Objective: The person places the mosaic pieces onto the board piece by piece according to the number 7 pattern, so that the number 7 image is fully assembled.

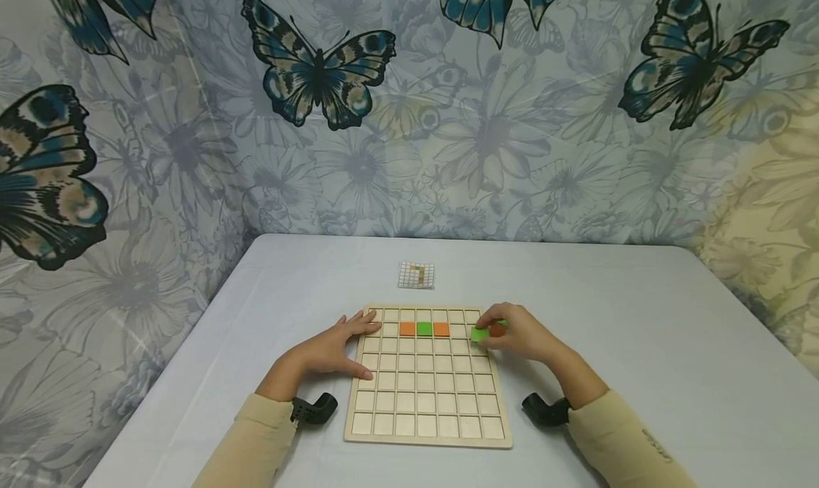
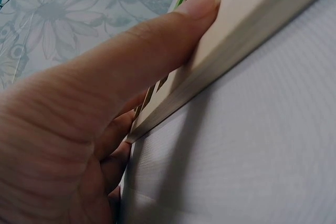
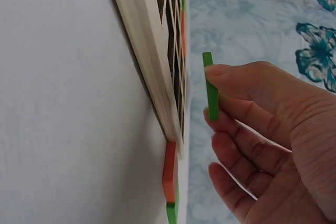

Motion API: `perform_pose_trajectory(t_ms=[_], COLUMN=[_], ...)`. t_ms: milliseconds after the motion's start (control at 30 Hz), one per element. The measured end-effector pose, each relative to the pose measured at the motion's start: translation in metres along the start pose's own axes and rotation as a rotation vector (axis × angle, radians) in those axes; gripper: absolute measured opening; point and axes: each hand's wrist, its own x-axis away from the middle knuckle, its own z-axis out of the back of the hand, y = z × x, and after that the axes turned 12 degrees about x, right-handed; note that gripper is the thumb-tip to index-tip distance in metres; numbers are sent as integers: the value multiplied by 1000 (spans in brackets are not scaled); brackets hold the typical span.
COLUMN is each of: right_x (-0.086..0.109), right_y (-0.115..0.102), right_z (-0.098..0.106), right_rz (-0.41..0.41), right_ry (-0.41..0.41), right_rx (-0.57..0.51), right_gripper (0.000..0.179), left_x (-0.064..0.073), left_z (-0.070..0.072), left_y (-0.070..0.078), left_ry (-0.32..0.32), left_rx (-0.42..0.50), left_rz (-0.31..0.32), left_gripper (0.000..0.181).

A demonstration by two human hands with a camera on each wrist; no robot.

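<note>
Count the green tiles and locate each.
3: one green tile in the board, another pinched in the right hand, a third on the table near the board; more may be hidden.

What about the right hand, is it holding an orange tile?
No, the right wrist view shows the right hand pinching a green tile.

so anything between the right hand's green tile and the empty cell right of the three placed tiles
Nothing visible: the right hand holds the green tile raised near the right edge of the grid board; the left hand rests at the opposite edge, clear of that cell.
</note>
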Motion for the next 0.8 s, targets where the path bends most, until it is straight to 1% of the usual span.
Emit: perform_pose_trajectory(t_ms=[267, 500, 800], right_x=[-6, -12, -16], right_y=[-9, -18, -27], right_z=[-4, -8, -8], right_rz=[47, 66, 80], right_ry=[-31, -51, -60], right_rx=[-31, -22, -33], right_gripper=[20, 20, 19], left_x=[0, -1, -1], left_z=[0, -1, -1], left_y=[1, -1, -1], left_ry=[0, -1, 7], left_rx=[0, -3, 2], left_rz=[12, 13, 17], left_gripper=[89, 89, 89])
